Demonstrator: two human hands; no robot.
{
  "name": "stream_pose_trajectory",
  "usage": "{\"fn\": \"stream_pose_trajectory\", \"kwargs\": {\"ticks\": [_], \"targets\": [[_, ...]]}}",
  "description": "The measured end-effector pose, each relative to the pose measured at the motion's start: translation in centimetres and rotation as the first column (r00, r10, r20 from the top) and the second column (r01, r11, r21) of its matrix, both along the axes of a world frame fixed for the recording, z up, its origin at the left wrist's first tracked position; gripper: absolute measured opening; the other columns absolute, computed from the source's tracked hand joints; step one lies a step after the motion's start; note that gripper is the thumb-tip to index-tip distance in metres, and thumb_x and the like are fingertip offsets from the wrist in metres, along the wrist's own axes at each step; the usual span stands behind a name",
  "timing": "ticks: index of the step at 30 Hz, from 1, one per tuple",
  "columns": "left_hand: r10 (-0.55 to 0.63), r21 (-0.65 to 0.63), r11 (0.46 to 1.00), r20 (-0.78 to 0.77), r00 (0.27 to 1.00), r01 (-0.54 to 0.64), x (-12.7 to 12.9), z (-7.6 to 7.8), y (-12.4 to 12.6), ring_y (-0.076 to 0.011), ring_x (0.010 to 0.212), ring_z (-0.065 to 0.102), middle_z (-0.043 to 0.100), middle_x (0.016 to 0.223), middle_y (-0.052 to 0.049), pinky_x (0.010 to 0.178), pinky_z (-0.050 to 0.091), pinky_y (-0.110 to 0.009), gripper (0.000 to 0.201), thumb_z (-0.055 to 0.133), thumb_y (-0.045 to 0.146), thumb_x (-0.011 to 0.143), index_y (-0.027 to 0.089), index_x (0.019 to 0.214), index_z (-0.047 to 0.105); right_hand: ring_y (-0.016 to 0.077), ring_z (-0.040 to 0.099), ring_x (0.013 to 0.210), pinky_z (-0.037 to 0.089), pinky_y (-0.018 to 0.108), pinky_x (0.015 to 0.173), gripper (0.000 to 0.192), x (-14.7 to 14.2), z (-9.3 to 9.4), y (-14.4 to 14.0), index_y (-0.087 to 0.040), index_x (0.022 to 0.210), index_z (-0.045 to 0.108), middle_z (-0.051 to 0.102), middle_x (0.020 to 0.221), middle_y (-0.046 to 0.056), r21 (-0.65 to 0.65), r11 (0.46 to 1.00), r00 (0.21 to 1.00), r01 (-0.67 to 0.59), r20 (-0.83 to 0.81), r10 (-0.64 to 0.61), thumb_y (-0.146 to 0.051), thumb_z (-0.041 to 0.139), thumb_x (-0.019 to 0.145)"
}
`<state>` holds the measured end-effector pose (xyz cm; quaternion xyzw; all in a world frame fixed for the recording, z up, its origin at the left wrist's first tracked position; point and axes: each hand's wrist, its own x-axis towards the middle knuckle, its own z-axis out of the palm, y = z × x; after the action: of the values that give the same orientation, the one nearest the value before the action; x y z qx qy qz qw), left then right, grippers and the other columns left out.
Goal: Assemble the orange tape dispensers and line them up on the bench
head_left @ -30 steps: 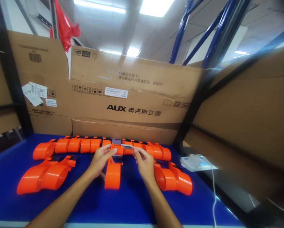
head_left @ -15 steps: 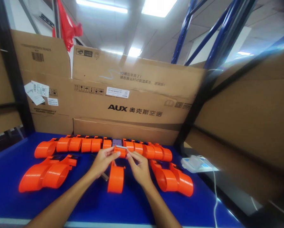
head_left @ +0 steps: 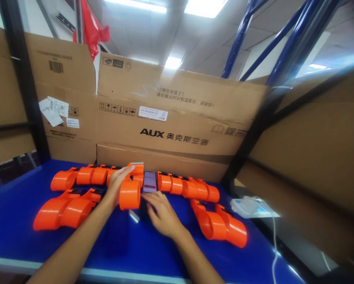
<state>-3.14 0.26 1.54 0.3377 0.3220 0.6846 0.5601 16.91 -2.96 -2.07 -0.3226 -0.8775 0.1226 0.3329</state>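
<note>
Operator's body in head view: two bare forearms and hands, nothing worn.

Both forearms entered from the near edge of the blue table [head_left: 11, 221] and were uncovered along the whole visible length; no sleeve or cuff reached into view. The left hand [head_left: 118, 185] showed no glove, ring, watch or strap, and its wrist was plain. The right hand [head_left: 162, 215] was likewise ungloved, with no band, bracelet or jewellery on the wrist or fingers. Fingernails appeared short and unpainted, though blur limited certainty. No tattoos, tape, plasters or markings were discernible on either arm. Upper arms, shoulders and clothing lay outside the view, nearer than the table's front edge.
</note>
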Motion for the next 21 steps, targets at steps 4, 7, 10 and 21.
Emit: {"fn": "stream_pose_trajectory", "kwargs": {"ticks": [4,7,10,21], "targets": [[0.021,-0.011,1.000,0.057,0.998,-0.021,-0.6,0.4,0.1,-0.0121,0.048,0.060,0.068,0.061,0.000,0.047,0.045,-0.021,0.036,0.087,0.037,0.060,0.012,0.078,0.067,0.0243,0.052,0.106,0.039,0.040,0.094,0.045,-2.0,0.1,-0.1,-0.027,0.132,0.054,0.067,0.117,0.006,0.017,0.992,0.952,-0.123,0.283,0.113,-0.011,0.050,0.090],[0.011,-0.023,1.000,0.054,0.998,-0.009,-0.3,0.4,0.0,-0.0113,0.046,0.058,0.066,0.058,0.001,0.045,0.044,-0.021,0.037,0.087,0.036,0.060,0.012,0.080,0.067,0.0251,0.049,0.106,0.035,0.040,0.093,0.030,-3.0,-0.4,0.4,-0.026,0.124,0.057,0.066,0.113,0.007,0.043,0.987,0.925,-0.153,0.358,0.128,-0.020,0.049,0.095],[-0.025,-0.035,0.999,0.050,0.998,0.027,0.0,0.5,-0.1,-0.0117,0.045,0.058,0.065,0.057,0.001,0.044,0.045,-0.021,0.038,0.086,0.036,0.060,0.012,0.082,0.067,0.0254,0.047,0.105,0.033,0.040,0.092,0.022,-3.2,-1.1,1.0,-0.024,0.117,0.059,0.066,0.110,0.007,0.071,0.987,0.921,-0.142,0.376,0.105,-0.025,0.050,0.097],[-0.043,-0.007,0.999,0.053,0.998,0.043,0.7,0.4,-0.6,-0.0142,0.052,0.062,0.068,0.062,-0.001,0.050,0.049,-0.022,0.036,0.087,0.033,0.060,0.013,0.083,0.069,0.0237,0.049,0.098,0.036,0.036,0.088,0.022,-2.5,-1.5,2.2,-0.022,0.111,0.063,0.064,0.111,0.008,0.123,0.991,0.940,-0.048,0.340,0.003,-0.015,0.056,0.091]]}}
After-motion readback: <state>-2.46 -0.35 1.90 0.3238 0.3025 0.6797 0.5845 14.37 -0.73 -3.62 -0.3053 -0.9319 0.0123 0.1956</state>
